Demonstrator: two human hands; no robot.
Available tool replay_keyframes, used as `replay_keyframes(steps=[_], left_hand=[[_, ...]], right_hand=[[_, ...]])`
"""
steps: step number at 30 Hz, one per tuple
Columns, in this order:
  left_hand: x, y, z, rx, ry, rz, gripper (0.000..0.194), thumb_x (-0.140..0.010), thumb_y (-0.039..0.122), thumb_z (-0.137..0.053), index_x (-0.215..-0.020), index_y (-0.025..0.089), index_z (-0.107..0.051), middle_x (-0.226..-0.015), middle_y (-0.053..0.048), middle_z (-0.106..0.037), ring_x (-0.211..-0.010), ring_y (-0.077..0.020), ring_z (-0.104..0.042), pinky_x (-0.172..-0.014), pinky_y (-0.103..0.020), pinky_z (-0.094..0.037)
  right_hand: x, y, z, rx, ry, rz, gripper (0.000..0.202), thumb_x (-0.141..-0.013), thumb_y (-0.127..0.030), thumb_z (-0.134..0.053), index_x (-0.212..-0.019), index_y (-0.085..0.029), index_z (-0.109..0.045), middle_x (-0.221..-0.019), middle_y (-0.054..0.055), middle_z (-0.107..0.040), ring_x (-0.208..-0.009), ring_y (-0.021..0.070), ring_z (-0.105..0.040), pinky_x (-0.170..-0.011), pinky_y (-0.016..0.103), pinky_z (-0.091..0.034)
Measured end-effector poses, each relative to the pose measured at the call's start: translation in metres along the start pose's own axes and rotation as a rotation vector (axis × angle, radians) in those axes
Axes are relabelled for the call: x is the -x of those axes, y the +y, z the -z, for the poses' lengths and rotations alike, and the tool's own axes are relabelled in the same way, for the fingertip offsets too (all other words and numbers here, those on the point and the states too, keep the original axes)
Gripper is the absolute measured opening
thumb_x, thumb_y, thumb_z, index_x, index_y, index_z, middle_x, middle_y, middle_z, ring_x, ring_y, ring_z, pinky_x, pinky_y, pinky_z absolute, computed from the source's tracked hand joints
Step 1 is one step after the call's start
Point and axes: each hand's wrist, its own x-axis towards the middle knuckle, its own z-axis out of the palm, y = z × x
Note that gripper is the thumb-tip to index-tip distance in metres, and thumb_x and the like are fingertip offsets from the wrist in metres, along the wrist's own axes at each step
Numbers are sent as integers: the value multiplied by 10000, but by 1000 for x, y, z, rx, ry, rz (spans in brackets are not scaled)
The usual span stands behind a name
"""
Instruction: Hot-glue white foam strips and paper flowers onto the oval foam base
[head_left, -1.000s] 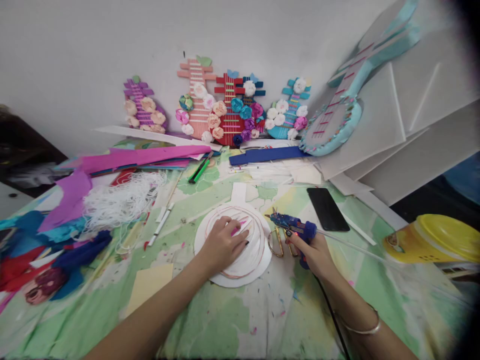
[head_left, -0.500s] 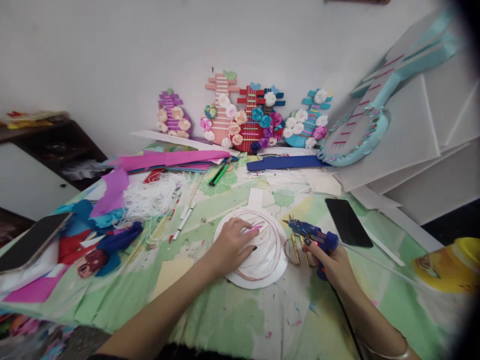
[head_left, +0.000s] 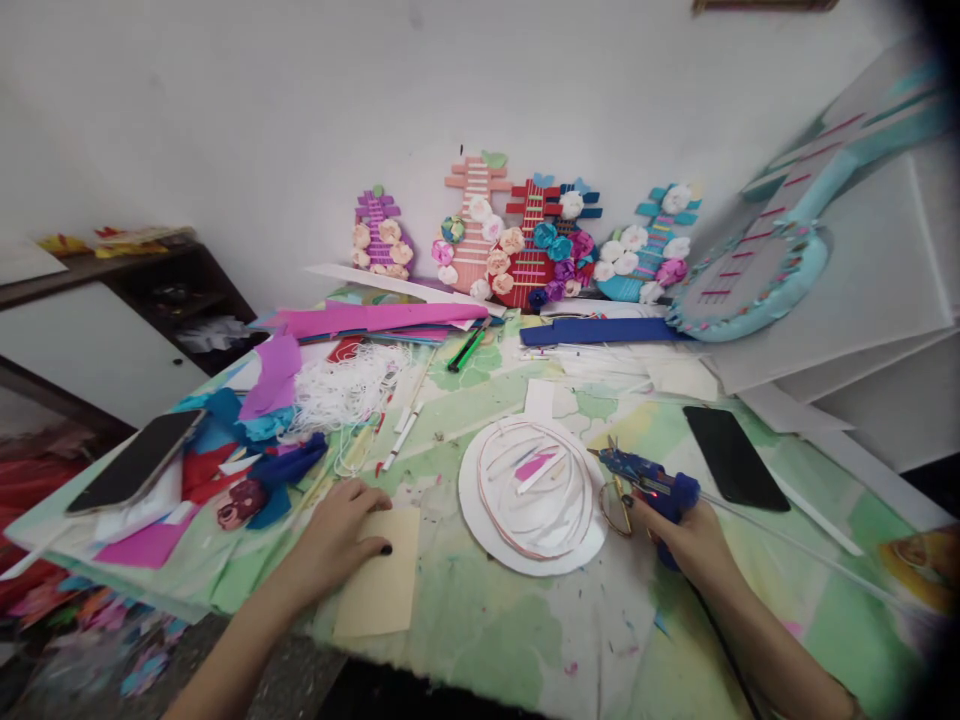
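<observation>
My right hand (head_left: 694, 540) grips a blue hot glue gun (head_left: 637, 470), its nozzle pointing left and a small red light showing on its side. Gold-handled scissors (head_left: 616, 508) lie partly hidden under the gun. My left hand (head_left: 341, 535) rests at the upper left of a beige paper sheet (head_left: 386, 590), thumb lying over it and fingers apart from the thumb. Between the hands lies a white lute-shaped cutout (head_left: 470, 490) with a narrow neck. Crumpled white paper, a reddish outline ring and a pink scrap (head_left: 534, 464) are on its round body.
A black phone (head_left: 735, 458) lies at right, another phone (head_left: 135, 460) at left by fabric scraps. White string (head_left: 349, 390), a marker (head_left: 402, 437) and a green cutter (head_left: 469, 346) are further back. Decorated paper lutes (head_left: 529, 250) lean on the wall.
My left hand has left the white cutout and moved left and toward me onto the beige paper. My right hand still holds the glue gun. The view has shifted left.
</observation>
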Motion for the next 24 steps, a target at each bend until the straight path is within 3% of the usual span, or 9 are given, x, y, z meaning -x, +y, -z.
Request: replay_keyframes(steps=[3,6,10,13,19,24], left_hand=[[-21,-1,10,-2,-17,-57,67,-726,176,-553,-758,178,-611,-783,-30,-614,-802,-199,-559,-729,-296,-418],[-54,-8,17,-68,94,0,109,-739,158,-499,-732,186,-605,-763,-25,-624,-768,-176,-576,-691,-253,-415],[-103,-13,14,-155,236,134,241,-786,235,-441,-919,128,-611,-891,-121,-638,-868,-247,-586,-728,-307,-422],[-126,-10,8,-201,232,173,249,-764,230,-442,-864,109,-636,-868,-159,-649,-858,-277,-591,-723,-329,-419],[-131,-6,16,-195,169,208,151,-666,192,-510,-594,146,-635,-679,-135,-663,-764,-283,-612,-637,-307,-395],[-114,12,28,-25,249,254,211,-694,276,-544,-758,139,-691,-774,-120,-704,-778,-273,-626,-653,-315,-419]], right_hand=[[0,-1,-1,-3,-6,18,377,-648,-424,-681,-875,-125,-719,-582,36,-654,-576,221,-606,-445,275,-430],[0,-3,-2,-30,-8,9,383,-653,-418,-685,-903,-130,-710,-596,30,-651,-572,211,-591,-459,277,-423],[1,-8,-2,-100,-38,-4,346,-678,-420,-672,-863,-128,-692,-555,12,-605,-528,178,-533,-471,275,-393],[2,-8,-3,-134,-56,-5,316,-690,-442,-655,-762,-134,-662,-508,-9,-546,-490,150,-470,-465,268,-362],[5,-10,-3,-193,-94,12,298,-740,-445,-610,-664,-158,-580,-472,-35,-464,-461,121,-410,-459,257,-315],[9,-16,-3,-276,-159,12,307,-755,-449,-593,-720,-144,-603,-501,-24,-481,-459,117,-413,-457,255,-315]])
